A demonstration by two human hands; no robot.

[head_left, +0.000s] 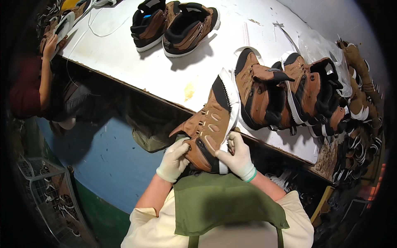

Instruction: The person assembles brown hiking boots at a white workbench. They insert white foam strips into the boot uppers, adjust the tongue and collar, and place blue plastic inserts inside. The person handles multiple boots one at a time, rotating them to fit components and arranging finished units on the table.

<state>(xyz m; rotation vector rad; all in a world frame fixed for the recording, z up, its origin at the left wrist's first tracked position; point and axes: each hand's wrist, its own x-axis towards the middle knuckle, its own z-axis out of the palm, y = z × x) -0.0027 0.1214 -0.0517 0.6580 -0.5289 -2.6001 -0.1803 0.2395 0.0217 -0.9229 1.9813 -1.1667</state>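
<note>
Shoe heel-in, toe-out, with both hands on the back half

So here's the bit we think matters: the brown shoe [214,128] sits between our gloved hands, over the near edge of the white tabletop [124,68]. Its long axis runs away from us, heel close to the green apron [223,194], toe up and tipped slightly right. The sole's edge faces right and the collar opens left.

Neither hand has a gap to cross. Our left hand [173,160] has its fingers closed around the collar side. Our right hand [237,156] is nearer the sole, thumb on the edge by the heel, the other fingers curled behind. What's under those curled ones, we can't tell. The toe end is free, and from this angle we can't say whether any of the shoe rests on the edge.

As for room, a row of similar shoes [252,108] stands just right of the toe, so that side looks tight to us. Left is roomier: another pair [194,35] is well off at the far side, near a white cord [91,29]. Past that there's blue floor [115,153], a wire rack [41,177] and a co-worker's hand [50,46] at the left end.
</note>
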